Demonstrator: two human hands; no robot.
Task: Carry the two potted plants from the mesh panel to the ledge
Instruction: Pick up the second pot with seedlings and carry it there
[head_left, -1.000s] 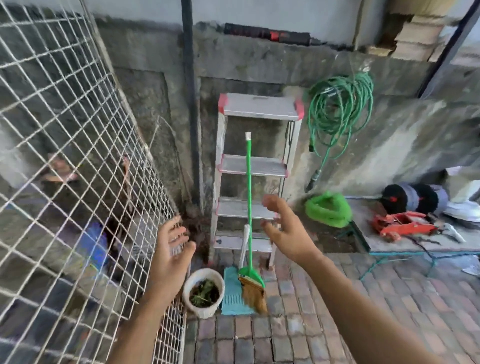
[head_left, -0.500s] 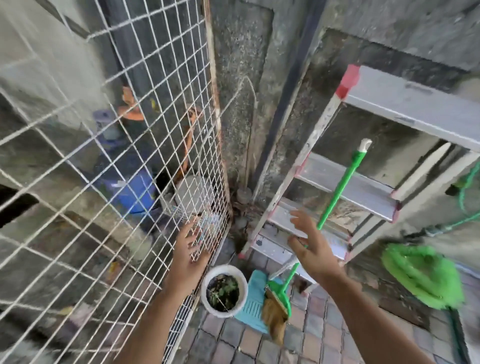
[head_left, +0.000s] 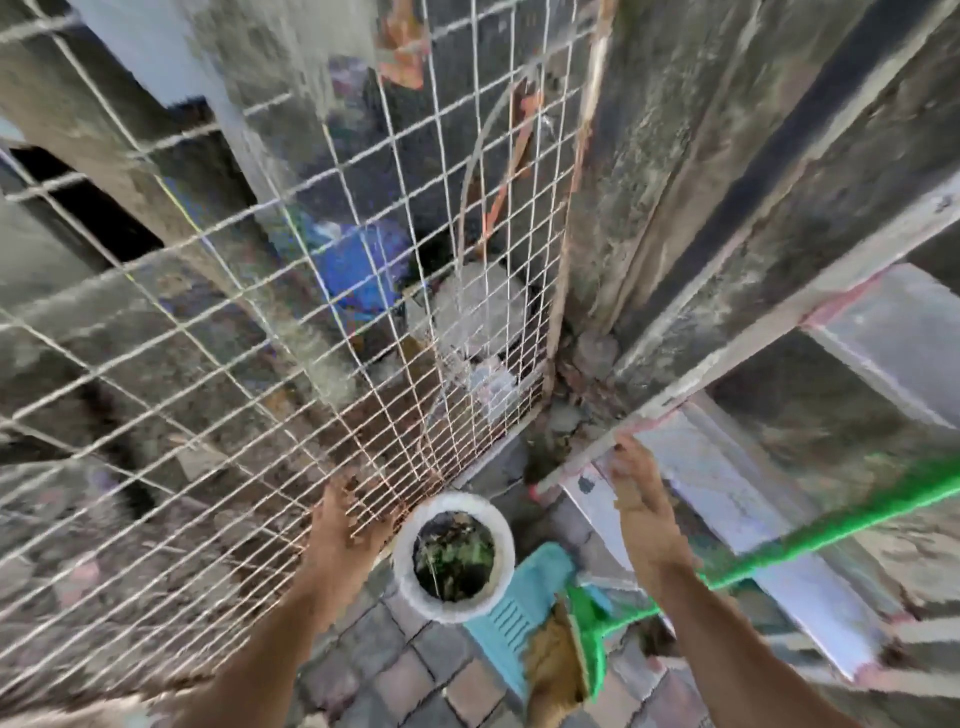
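A white pot (head_left: 453, 605) with a small green plant stands on the brick paving at the foot of the wire mesh panel (head_left: 311, 322). My left hand (head_left: 347, 525) is just left of the pot, fingers spread against the lower mesh, holding nothing. My right hand (head_left: 641, 506) hovers right of the pot, fingers apart, near the stepladder's lower step. I see only one pot. The frame is motion-blurred.
A stepladder (head_left: 737, 467) leans on the wall at right. A green-handled broom (head_left: 769, 551) and a teal dustpan (head_left: 524, 608) rest beside the pot. Behind the mesh lie a blue container (head_left: 358, 265) and clutter. A dark pipe (head_left: 779, 140) runs down the wall.
The view has swung down and closer to the panel's corner. Both hands have dropped toward the white pot, the left one now against the lower mesh.
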